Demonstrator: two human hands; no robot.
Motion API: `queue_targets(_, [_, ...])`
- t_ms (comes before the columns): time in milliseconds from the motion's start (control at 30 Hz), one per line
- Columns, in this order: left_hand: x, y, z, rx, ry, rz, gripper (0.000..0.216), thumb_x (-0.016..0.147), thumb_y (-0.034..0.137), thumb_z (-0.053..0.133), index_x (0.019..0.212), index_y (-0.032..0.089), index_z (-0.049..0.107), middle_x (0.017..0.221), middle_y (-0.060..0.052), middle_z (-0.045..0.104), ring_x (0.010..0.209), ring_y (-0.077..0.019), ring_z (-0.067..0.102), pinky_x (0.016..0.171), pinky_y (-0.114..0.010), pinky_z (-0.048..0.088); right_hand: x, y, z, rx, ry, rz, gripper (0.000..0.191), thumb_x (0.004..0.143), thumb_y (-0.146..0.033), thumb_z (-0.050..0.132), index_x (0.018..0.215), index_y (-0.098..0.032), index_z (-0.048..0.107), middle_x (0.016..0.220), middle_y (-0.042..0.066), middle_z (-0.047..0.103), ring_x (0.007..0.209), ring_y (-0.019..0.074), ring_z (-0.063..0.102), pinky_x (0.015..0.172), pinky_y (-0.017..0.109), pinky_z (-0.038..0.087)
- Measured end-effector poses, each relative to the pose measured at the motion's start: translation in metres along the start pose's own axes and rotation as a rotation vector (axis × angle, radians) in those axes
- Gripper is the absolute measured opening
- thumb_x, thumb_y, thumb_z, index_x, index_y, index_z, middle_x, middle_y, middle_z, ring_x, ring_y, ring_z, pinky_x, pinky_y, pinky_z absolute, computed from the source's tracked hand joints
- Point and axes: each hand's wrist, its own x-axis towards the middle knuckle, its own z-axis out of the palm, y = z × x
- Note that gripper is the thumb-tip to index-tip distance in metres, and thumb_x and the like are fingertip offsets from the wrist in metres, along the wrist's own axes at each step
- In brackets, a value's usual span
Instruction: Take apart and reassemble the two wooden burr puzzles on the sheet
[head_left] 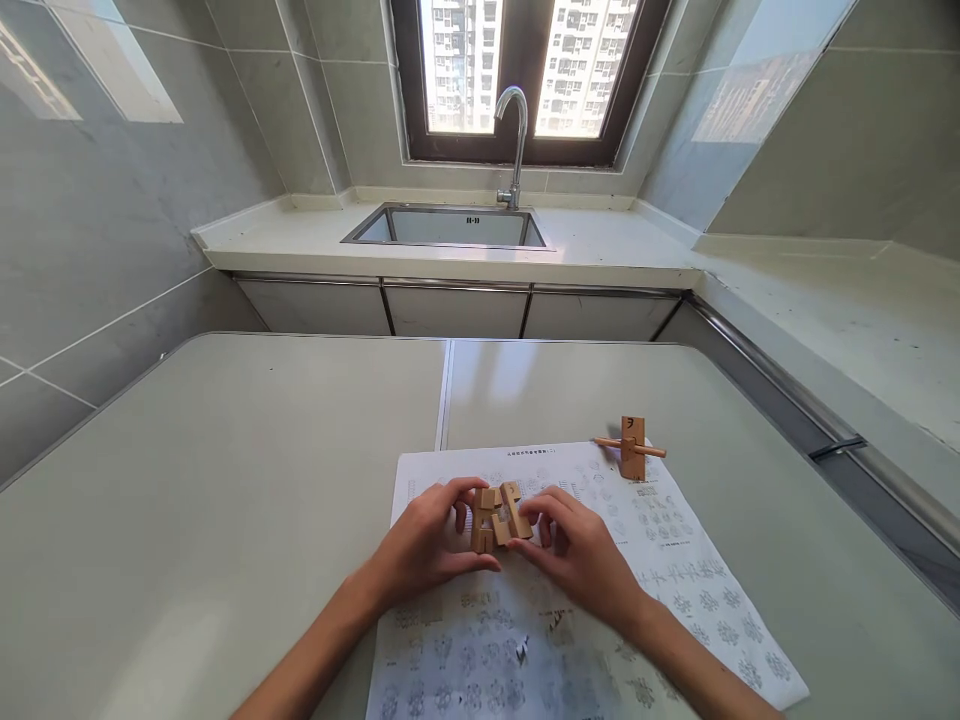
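Near the middle of the printed sheet (585,560), several notched wooden puzzle pieces (486,520) sit together between my two hands. My left hand (431,535) grips the left side of this group, thumb below and fingers above. With thumb and fingers, my right hand (574,545) pinches a tilted notched wooden piece (514,512) at the group's right side. A small gap shows between some of the pieces. Past my right hand, at the sheet's top right edge, lies a wooden block (633,465) with a dark mark, crossed by a thin wooden stick (652,452).
The sheet, printed with small diagrams, lies on a pale table (262,500) with a seam down its middle. Beyond it are a counter (615,235) with a sink (450,228), a faucet (517,140) and a window. Tiled walls stand on both sides.
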Motion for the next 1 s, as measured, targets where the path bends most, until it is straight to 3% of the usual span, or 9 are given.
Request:
queue_targets(133, [0.0, 0.006, 0.003, -0.215, 0.016, -0.061, 0.076, 0.074, 0.047, 0.093, 0.133, 0.027, 0.05, 0.1, 0.001, 0.068, 0.076, -0.0157, 0.058, 0.078, -0.032, 0.052, 0.0, 0.0, -0.003, 0.197, 0.051, 0.113, 0.029, 0.097, -0.05, 0.069, 0.111, -0.023, 0.068, 0.08, 0.002, 0.067, 0.058, 0.0158, 0.059, 0.052, 0.027, 0.05])
queue_targets(333, [-0.001, 0.016, 0.011, -0.395, 0.008, -0.103, 0.075, 0.073, 0.042, 0.094, 0.133, 0.028, 0.05, 0.094, 0.001, 0.069, 0.079, -0.0169, 0.061, 0.078, -0.032, 0.05, -0.006, -0.002, -0.002, 0.398, -0.058, 0.112, 0.03, 0.102, -0.046, 0.063, 0.122, -0.024, 0.068, 0.078, 0.002, 0.073, 0.059, 0.0179, 0.067, 0.061, 0.032, 0.056])
queue_targets(533, [-0.004, 0.021, 0.011, -0.457, -0.065, -0.124, 0.072, 0.076, 0.04, 0.092, 0.133, 0.028, 0.048, 0.093, 0.001, 0.072, 0.076, -0.0177, 0.064, 0.071, -0.03, 0.048, -0.008, -0.002, 0.002, 0.351, -0.058, -0.026, 0.025, 0.106, -0.035, 0.058, 0.126, -0.03, 0.071, 0.104, 0.005, 0.076, 0.06, 0.0141, 0.067, 0.062, 0.031, 0.057])
queue_targets(733, [-0.003, 0.021, 0.01, -0.429, -0.082, -0.128, 0.073, 0.076, 0.041, 0.092, 0.133, 0.028, 0.047, 0.091, 0.003, 0.07, 0.075, -0.0164, 0.061, 0.07, -0.029, 0.046, -0.009, -0.002, 0.003, 0.195, 0.059, -0.036, 0.02, 0.102, -0.037, 0.064, 0.115, -0.025, 0.072, 0.079, 0.003, 0.075, 0.063, 0.0177, 0.068, 0.058, 0.029, 0.056])
queue_targets(1000, [-0.002, 0.02, 0.009, -0.445, -0.105, -0.087, 0.069, 0.076, 0.041, 0.092, 0.129, 0.027, 0.05, 0.082, 0.005, 0.06, 0.072, -0.0148, 0.056, 0.066, -0.026, 0.043, -0.008, -0.005, 0.006, 0.184, 0.101, -0.076, 0.015, 0.102, -0.035, 0.064, 0.112, -0.024, 0.067, 0.09, 0.006, 0.076, 0.062, 0.0175, 0.066, 0.052, 0.029, 0.054])
